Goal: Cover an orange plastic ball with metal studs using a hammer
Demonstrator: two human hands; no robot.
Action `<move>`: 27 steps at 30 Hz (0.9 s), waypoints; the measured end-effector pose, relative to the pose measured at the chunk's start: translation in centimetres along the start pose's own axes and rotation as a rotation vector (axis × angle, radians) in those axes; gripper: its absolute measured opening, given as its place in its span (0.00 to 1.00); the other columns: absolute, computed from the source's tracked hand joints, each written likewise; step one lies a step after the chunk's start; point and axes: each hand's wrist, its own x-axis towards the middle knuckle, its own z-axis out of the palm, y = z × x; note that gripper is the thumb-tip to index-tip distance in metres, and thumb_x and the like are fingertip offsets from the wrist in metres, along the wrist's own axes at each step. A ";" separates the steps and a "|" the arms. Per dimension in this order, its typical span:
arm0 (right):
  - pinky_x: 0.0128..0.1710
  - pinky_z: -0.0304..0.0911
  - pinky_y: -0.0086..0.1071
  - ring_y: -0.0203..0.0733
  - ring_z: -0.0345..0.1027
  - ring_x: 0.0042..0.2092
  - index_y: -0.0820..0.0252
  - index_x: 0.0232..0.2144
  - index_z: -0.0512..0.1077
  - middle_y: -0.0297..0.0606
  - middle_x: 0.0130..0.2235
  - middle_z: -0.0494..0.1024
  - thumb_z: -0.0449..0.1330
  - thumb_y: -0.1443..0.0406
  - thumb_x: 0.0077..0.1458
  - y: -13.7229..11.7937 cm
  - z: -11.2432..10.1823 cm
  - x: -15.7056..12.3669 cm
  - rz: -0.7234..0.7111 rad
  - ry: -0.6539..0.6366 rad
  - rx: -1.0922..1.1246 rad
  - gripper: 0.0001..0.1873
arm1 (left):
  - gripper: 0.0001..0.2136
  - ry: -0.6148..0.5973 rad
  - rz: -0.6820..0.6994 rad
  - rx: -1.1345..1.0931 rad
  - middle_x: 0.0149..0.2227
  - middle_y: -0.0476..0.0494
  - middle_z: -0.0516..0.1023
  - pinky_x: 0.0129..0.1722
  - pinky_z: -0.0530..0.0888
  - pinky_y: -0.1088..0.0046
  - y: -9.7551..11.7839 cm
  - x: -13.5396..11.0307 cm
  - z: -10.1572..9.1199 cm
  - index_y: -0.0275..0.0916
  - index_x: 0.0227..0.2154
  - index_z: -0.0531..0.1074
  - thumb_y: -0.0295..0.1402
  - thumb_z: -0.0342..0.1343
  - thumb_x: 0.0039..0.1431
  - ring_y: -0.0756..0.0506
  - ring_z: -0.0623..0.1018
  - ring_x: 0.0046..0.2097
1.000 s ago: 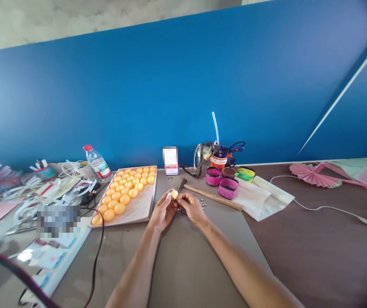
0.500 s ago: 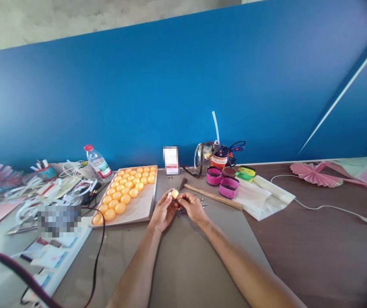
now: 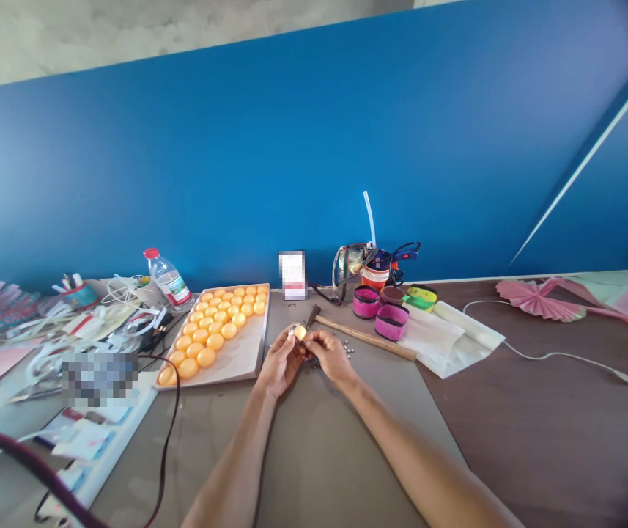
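A big blue wall (image 3: 303, 169) stands at the far side. In front of it is a brown table (image 3: 544, 418), with a grey mat (image 3: 346, 469) on its left part. The mat looks smooth, so round things could roll on it.

On the left of the mat sits a tray (image 3: 250, 356) with a low rim. It has lots of orange balls on its left and far parts, and bare room on the near right. If an elbow bumped the tray, the balls could roll into that room, or hop over the rim.

A dark cord (image 3: 169, 418) loops down past the tray's near left corner. It could snag on a left sleeve or arm and pull things along.

A hammer (image 3: 368, 339) lies just past the hands, with its handle pointing right and near. A knock from the right hand could make it swing and sweep things away.

The left hand (image 3: 281, 361) has its fingers curled round a small, pale orange round thing (image 3: 300, 333), at the middle of the mat. The right hand (image 3: 329, 356) has its thumb and finger close together at the right side of it. I cannot tell if they pinch something tiny. If the left fingers squeezed too hard or slipped, the round thing could dent or pop out.

Smallest are the shiny bits (image 3: 348, 350) beside the right hand. A brush of the wrist could scatter them.
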 end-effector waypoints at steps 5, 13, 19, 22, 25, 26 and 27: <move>0.28 0.59 0.28 0.33 0.61 0.25 0.58 0.26 0.67 0.29 0.22 0.70 0.60 0.59 0.42 -0.1 0.1 -0.2 0.001 0.009 0.002 0.10 | 0.15 0.016 -0.004 0.004 0.31 0.48 0.73 0.33 0.69 0.73 0.1 -0.1 0.1 0.37 0.42 0.70 0.33 0.59 0.51 0.53 0.71 0.28; 0.28 0.58 0.28 0.32 0.61 0.24 0.59 0.25 0.67 0.29 0.21 0.69 0.59 0.60 0.43 -0.1 0.0 -0.1 -0.001 -0.006 0.015 0.08 | 0.14 0.009 -0.008 0.021 0.29 0.48 0.73 0.32 0.68 0.73 0.2 -0.2 0.4 0.37 0.42 0.70 0.33 0.59 0.52 0.52 0.71 0.28; 0.28 0.58 0.28 0.33 0.61 0.24 0.58 0.25 0.67 0.29 0.22 0.69 0.60 0.59 0.42 0.0 0.0 -0.1 0.002 0.005 0.008 0.09 | 0.15 0.008 -0.005 0.028 0.30 0.48 0.73 0.33 0.68 0.73 0.1 -0.2 0.2 0.37 0.42 0.70 0.33 0.59 0.51 0.52 0.71 0.28; 0.27 0.58 0.28 0.33 0.61 0.24 0.58 0.25 0.67 0.29 0.21 0.69 0.59 0.59 0.42 -0.1 0.1 -0.2 0.008 0.000 0.011 0.09 | 0.15 0.007 -0.003 0.033 0.29 0.48 0.73 0.33 0.68 0.73 0.1 -0.1 0.1 0.38 0.43 0.69 0.33 0.59 0.52 0.52 0.71 0.28; 0.28 0.59 0.28 0.33 0.61 0.25 0.58 0.25 0.67 0.29 0.22 0.70 0.59 0.59 0.43 0.0 0.1 -0.1 0.004 0.000 0.017 0.09 | 0.15 0.003 -0.004 0.033 0.29 0.48 0.73 0.33 0.68 0.73 0.0 -0.1 0.1 0.38 0.43 0.69 0.33 0.59 0.52 0.52 0.71 0.28; 0.28 0.59 0.28 0.33 0.61 0.25 0.58 0.25 0.67 0.29 0.22 0.70 0.60 0.59 0.43 0.0 0.1 -0.1 0.003 0.003 0.015 0.09 | 0.15 0.004 -0.005 0.032 0.29 0.48 0.73 0.33 0.68 0.73 0.1 -0.1 0.1 0.38 0.43 0.69 0.33 0.59 0.52 0.52 0.71 0.28; 0.28 0.59 0.28 0.33 0.61 0.25 0.58 0.25 0.67 0.29 0.22 0.69 0.60 0.59 0.42 0.0 0.1 -0.1 0.003 0.007 0.012 0.09 | 0.15 0.007 -0.006 0.031 0.29 0.48 0.73 0.33 0.68 0.73 0.1 -0.2 0.1 0.38 0.43 0.69 0.33 0.59 0.51 0.52 0.71 0.28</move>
